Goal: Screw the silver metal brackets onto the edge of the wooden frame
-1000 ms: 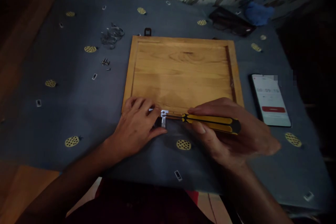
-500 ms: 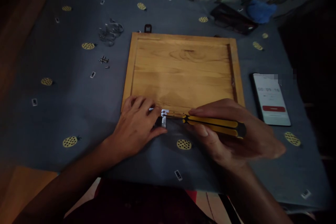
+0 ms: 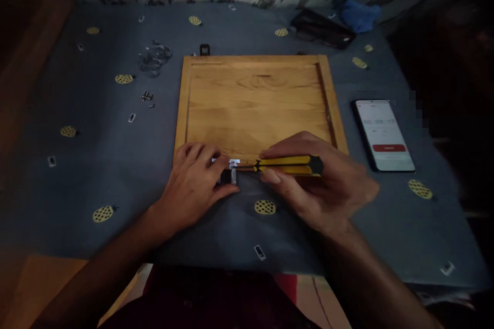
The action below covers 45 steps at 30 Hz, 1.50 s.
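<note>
Remotely, my right hand (image 3: 328, 180) grips the yellow-black screwdriver (image 3: 289, 161), its long axis nearly parallel to the table's (image 3: 216, 241) near edge, tip leftward at the metal fitting (image 3: 233, 162). My left hand (image 3: 193, 180) holds that fitting at the wooden panel's (image 3: 254, 108) near rim. Screws (image 3: 146, 96) lie loose toward the table's left edge.

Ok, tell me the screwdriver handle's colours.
Yellow and black; the screwdriver handle shows best in the head view.
</note>
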### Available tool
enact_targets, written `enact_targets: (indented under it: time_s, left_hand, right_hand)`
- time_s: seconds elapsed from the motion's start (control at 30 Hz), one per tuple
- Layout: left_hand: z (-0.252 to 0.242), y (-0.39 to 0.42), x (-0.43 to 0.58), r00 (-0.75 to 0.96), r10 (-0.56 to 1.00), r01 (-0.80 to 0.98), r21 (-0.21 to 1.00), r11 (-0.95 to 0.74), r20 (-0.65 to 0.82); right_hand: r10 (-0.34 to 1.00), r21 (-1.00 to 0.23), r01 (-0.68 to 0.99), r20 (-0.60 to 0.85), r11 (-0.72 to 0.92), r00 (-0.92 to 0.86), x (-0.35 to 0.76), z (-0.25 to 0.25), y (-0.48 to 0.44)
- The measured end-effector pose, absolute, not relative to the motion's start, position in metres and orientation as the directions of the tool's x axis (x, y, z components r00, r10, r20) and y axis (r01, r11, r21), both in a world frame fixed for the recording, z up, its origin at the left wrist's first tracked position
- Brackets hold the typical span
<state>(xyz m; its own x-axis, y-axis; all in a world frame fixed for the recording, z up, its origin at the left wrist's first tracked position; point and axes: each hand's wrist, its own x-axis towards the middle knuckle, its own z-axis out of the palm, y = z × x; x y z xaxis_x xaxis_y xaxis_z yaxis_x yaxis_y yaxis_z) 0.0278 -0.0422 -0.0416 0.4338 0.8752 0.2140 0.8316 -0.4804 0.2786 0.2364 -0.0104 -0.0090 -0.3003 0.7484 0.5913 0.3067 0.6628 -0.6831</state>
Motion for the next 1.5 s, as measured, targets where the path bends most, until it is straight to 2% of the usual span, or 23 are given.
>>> enact_targets:
  time_s: [0.27, 0.47, 0.87, 1.17, 1.4, 1.5]
  left_hand:
    - [-0.043, -0.040, 0.025, 0.439, 0.871, 0.845, 0.228, -0.483, 0.221]
    - [-0.043, -0.038, 0.023, 0.427, 0.881, 0.854, 0.230, -0.467, 0.203]
    - [-0.045, -0.037, 0.022, 0.426, 0.882, 0.841, 0.271, -0.468, 0.201]
    - [-0.045, -0.038, 0.023, 0.429, 0.878, 0.845, 0.250, -0.473, 0.211]
    - [-0.046, -0.037, 0.021, 0.437, 0.874, 0.842, 0.247, -0.480, 0.211]
    - [-0.047, -0.037, 0.021, 0.429, 0.879, 0.847, 0.245, -0.472, 0.208]
  right_hand:
    - [0.787, -0.743, 0.271, 0.538, 0.612, -0.303, 0.239, -0.005, -0.008]
    - [0.753, -0.698, 0.285, 0.614, 0.657, -0.236, 0.236, -0.011, -0.005]
    - [0.730, -0.677, 0.273, 0.631, 0.683, -0.261, 0.234, -0.020, 0.002]
    - [0.723, -0.682, 0.251, 0.607, 0.687, -0.328, 0.234, -0.018, 0.001]
    - [0.745, -0.804, 0.119, 0.470, 0.582, -0.474, 0.239, -0.007, 0.006]
    - [0.718, -0.804, 0.074, 0.480, 0.589, -0.504, 0.238, -0.006, 0.009]
